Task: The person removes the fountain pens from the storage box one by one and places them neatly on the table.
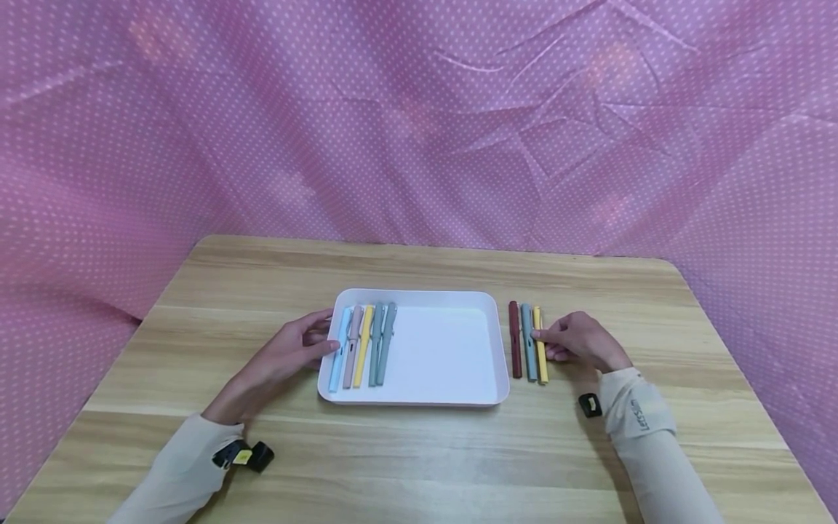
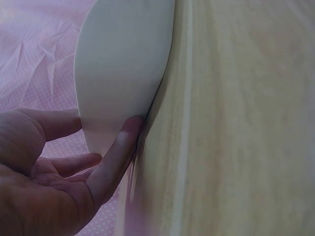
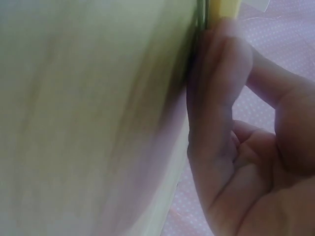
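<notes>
A white tray (image 1: 439, 353) lies on the table, and my left hand (image 1: 292, 351) grips its left side. The thumb hooks over the rim while other fingers touch the outer wall, seen in the left wrist view. Side by side at the tray's left end lie a light blue pen (image 1: 339, 355), a mauve pen (image 1: 352, 353), a yellow pen (image 1: 363, 353) and two grey-green pens (image 1: 386, 349). Right of the tray, my right hand (image 1: 585, 340) pinches another yellow pen (image 1: 541, 362) between thumb and fingers. Beside it are a blue-grey pen (image 1: 528, 349) and a dark red pen (image 1: 515, 349).
The wooden table (image 1: 419, 466) has rounded far corners. A pink dotted cloth (image 1: 419, 145) hangs behind it and at both sides. A black strap piece (image 1: 260, 457) sits at the left wrist, another black piece (image 1: 590, 405) at the right.
</notes>
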Available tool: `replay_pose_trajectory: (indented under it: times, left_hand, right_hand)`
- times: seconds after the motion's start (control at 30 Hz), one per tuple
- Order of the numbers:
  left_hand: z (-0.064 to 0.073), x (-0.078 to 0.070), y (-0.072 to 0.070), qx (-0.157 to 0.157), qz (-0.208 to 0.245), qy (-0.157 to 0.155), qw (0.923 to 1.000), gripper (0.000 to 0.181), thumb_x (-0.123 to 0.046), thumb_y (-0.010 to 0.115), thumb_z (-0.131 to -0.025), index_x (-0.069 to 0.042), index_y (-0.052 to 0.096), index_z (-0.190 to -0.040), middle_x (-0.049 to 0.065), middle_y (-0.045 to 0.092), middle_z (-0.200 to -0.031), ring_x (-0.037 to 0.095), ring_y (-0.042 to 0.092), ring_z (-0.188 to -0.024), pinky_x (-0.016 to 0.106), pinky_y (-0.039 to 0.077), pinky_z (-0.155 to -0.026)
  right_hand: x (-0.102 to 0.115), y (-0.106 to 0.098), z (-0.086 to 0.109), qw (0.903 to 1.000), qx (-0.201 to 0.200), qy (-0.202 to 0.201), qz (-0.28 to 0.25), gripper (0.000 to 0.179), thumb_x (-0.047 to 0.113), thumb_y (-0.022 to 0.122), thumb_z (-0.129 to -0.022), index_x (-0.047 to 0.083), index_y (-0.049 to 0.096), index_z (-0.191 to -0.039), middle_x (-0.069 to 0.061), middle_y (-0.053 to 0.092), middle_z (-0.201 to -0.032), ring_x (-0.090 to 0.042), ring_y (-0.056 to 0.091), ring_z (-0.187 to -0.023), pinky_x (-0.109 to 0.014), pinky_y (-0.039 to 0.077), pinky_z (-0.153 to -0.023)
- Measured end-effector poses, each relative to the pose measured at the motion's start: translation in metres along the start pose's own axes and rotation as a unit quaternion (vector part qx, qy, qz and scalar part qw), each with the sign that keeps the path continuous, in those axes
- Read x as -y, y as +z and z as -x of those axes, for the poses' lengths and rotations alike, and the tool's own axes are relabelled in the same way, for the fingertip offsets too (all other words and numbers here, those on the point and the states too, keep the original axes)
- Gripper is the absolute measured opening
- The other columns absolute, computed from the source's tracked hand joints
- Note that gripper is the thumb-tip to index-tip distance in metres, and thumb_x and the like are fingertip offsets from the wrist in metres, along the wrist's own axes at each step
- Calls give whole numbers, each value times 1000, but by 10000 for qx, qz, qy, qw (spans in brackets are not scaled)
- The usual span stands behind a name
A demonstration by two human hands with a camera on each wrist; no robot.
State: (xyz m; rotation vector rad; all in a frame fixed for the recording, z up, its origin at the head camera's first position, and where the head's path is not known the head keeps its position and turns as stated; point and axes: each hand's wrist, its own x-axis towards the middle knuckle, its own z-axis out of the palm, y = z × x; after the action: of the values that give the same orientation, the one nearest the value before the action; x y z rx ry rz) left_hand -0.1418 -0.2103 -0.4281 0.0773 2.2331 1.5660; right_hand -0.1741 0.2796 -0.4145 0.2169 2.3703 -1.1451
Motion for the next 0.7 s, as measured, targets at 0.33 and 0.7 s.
replay_pose_trajectory:
  times: [0.33,0.7]
  left_hand:
    - [2,-3,0,53,32,96,9999,74,-16,65,-104,-4,24,-164,25,49,-149,39,55,-131,38,60,-98]
    - [2,-3,-1,10,-24,-97,9999,73,-17,65,-104,-8,25,-165,21,50,-149,39,52,-134,38,59,-99]
  right_hand:
    - [-1,-1,0,9999,82,-75,62,28,26,74,-99,1,70,-88,-2,68,-73,-10,62,-65,-21,58,-62]
    - [0,-1,3,9999,78,-105,67,28,27,73,-100,1,71,-89,-3,69,-74,-10,64,-65,-22,60,-63]
